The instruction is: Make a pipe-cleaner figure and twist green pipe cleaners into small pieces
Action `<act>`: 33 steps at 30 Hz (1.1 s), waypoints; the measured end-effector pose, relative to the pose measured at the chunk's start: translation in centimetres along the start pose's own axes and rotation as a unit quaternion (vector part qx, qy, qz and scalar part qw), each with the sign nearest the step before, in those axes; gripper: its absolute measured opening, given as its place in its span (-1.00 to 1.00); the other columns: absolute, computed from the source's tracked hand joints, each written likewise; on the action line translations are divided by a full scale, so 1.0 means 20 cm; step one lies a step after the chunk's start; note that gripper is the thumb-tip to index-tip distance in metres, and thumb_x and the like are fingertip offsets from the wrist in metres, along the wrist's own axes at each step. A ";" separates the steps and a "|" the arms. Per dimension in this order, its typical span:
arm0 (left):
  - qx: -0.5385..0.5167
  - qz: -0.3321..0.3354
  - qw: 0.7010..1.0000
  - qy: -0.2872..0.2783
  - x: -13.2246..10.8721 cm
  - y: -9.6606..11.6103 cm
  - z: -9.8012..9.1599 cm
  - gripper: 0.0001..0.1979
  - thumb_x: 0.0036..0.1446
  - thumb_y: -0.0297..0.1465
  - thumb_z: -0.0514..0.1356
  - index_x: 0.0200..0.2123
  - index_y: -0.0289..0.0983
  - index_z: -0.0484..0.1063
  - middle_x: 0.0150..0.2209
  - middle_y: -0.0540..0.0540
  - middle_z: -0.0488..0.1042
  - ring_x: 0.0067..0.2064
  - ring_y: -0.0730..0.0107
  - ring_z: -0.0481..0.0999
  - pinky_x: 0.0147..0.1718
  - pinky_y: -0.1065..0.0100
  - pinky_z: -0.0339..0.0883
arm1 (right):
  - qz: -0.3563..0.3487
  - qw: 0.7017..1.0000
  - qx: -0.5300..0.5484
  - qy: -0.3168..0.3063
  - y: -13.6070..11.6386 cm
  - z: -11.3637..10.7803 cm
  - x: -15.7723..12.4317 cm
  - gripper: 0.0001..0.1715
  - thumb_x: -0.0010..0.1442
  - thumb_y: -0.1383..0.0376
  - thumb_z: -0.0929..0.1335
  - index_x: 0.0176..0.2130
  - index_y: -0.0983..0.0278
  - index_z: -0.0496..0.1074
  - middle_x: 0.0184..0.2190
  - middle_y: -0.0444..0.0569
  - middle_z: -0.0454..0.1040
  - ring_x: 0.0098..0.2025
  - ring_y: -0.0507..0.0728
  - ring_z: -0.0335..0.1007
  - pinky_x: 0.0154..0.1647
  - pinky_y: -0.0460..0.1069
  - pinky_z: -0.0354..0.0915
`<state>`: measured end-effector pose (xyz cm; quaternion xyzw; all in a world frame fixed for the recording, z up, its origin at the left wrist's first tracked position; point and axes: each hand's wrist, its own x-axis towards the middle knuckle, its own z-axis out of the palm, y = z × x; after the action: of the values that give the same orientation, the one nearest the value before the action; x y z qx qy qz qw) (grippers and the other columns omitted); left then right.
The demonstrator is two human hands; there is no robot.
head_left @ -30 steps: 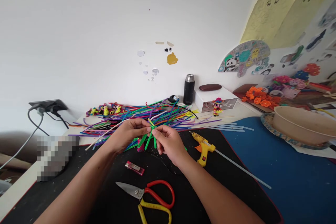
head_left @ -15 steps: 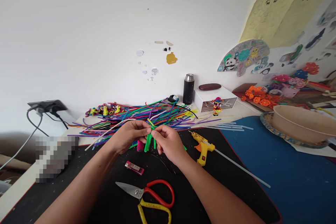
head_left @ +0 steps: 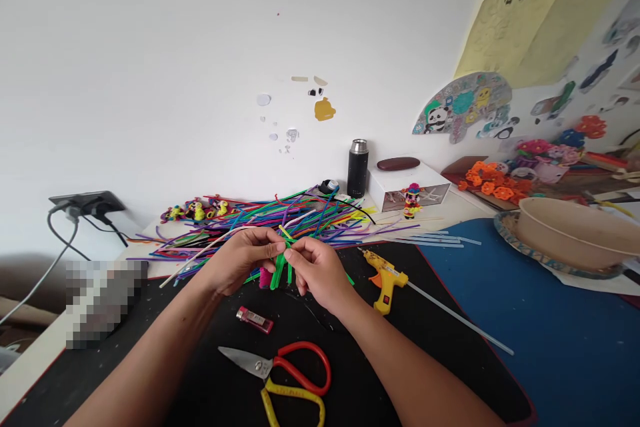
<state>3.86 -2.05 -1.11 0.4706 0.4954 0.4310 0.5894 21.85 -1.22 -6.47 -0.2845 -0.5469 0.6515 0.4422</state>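
Observation:
My left hand [head_left: 243, 255] and my right hand [head_left: 316, 268] meet above a black mat [head_left: 210, 373], fingertips pinched together on a small bundle of green pipe cleaners [head_left: 281, 268]. The green ends hang down between the two hands. Just behind the hands lies a big heap of coloured pipe cleaners [head_left: 280, 219]. A pink piece [head_left: 265, 277] sits on the mat under the bundle.
On the mat lie red and yellow scissors [head_left: 293, 377], a pink lighter [head_left: 255, 320] and a yellow glue gun [head_left: 384, 277]. A black flask [head_left: 357, 169], a white box [head_left: 406, 187], a small figure [head_left: 413, 201] and a beige basin [head_left: 575, 235] stand behind and to the right.
The green pieces that splayed apart a second ago now hang closer together between my fingers. Both hands stay in the same place.

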 end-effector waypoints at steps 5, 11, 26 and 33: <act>-0.055 -0.003 0.998 0.000 0.00 -0.01 0.01 -0.60 -0.33 -0.33 0.70 -0.46 -0.34 0.63 -0.50 0.03 0.50 -0.54 0.57 0.46 -0.56 0.56 0.45 | -0.004 1.000 0.030 -0.003 0.01 0.00 0.00 -0.53 0.20 -0.09 0.48 -0.32 0.22 0.39 -0.72 -0.34 0.26 -0.75 -0.04 0.16 -0.70 -0.12 0.01; -0.076 -0.008 0.997 -0.016 0.01 -0.03 0.01 -0.58 -0.28 -0.26 0.69 -0.45 -0.33 0.62 -0.51 0.03 0.48 -0.55 0.59 0.44 -0.58 0.58 0.43 | 0.023 0.997 0.065 -0.020 -0.02 0.01 -0.01 -0.51 0.15 -0.11 0.51 -0.32 0.22 0.40 -0.73 -0.35 0.26 -0.74 -0.04 0.16 -0.67 -0.12 0.04; 0.098 0.004 0.995 -0.033 -0.02 0.03 -0.05 -0.62 -0.11 -0.14 0.60 -0.44 -0.30 0.62 -0.61 0.01 0.46 -0.59 0.48 0.39 -0.60 0.47 0.24 | 0.022 0.999 0.007 -0.029 0.00 0.01 -0.01 -0.61 0.19 -0.02 0.48 -0.34 0.22 0.40 -0.73 -0.33 0.29 -0.74 -0.03 0.15 -0.66 -0.10 0.08; 0.013 -0.039 0.999 -0.034 0.00 0.00 -0.04 -0.61 -0.18 -0.26 0.65 -0.42 -0.33 0.59 -0.57 -0.03 0.53 -0.58 0.49 0.48 -0.57 0.50 0.39 | 0.028 0.999 0.022 -0.029 0.00 -0.01 0.00 -0.56 0.17 -0.06 0.50 -0.34 0.22 0.41 -0.73 -0.33 0.28 -0.73 -0.03 0.17 -0.65 -0.11 0.08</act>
<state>3.01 -2.01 -1.23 0.4730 0.4985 0.3852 0.6159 22.02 -1.20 -6.50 -0.2707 -0.5368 0.6835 0.4139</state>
